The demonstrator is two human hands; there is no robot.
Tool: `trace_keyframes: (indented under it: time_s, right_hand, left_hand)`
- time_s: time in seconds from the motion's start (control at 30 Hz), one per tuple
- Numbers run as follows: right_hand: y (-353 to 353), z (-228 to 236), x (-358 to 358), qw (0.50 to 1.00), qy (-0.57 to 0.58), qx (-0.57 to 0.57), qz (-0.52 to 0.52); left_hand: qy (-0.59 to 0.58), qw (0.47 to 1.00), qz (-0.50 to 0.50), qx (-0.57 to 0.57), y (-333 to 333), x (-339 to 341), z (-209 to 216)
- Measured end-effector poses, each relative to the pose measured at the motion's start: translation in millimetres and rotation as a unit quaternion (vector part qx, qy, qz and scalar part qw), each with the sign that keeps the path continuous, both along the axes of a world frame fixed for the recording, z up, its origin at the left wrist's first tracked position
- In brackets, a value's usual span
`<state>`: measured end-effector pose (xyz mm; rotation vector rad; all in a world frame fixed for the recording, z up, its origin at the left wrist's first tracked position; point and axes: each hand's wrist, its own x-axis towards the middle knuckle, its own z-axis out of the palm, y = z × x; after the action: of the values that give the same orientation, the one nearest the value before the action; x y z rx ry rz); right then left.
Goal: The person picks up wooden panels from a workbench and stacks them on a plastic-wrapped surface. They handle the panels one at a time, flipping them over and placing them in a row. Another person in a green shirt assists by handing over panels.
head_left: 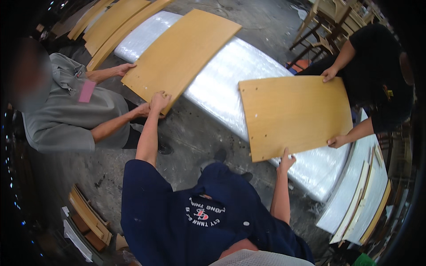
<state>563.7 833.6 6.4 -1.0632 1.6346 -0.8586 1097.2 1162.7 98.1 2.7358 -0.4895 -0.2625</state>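
My left hand (pixel 159 100) grips the near corner of a light wooden panel (pixel 182 51) that lies tilted over a long white plastic-wrapped bundle (pixel 222 84). A person in a grey shirt (pixel 66 115) on the left holds the same panel with both hands. My right hand (pixel 286 160) holds the near bottom edge of a second wooden panel (pixel 295 115) with small drilled holes. A person in a black shirt (pixel 377 80) on the right grips that panel at its far corner and its right edge. My navy shirt (pixel 199 221) fills the bottom of the view.
More curved wooden panels (pixel 111 22) are stacked at the top left. Wooden chairs (pixel 328 22) stand at the top right. White and wood boards (pixel 364 195) lean at the lower right. Wooden pieces (pixel 88 217) lie on the concrete floor (pixel 195 137) at the lower left.
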Motion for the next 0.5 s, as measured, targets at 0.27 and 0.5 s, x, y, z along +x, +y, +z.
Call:
trace_keyframes:
  time_s: [0.27,0.5]
  right_hand:
    - [79.6,70.0,59.5,0.948,-0.05,0.305,0.081]
    - [78.6,14.2,65.1,0.978,-0.112,0.175,0.022]
  left_hand:
    - [0.205,0.837,0.365,-0.351,50.3,62.6,-38.1]
    - [0.208,0.698,0.402,-0.555,3.8,17.5,-95.9]
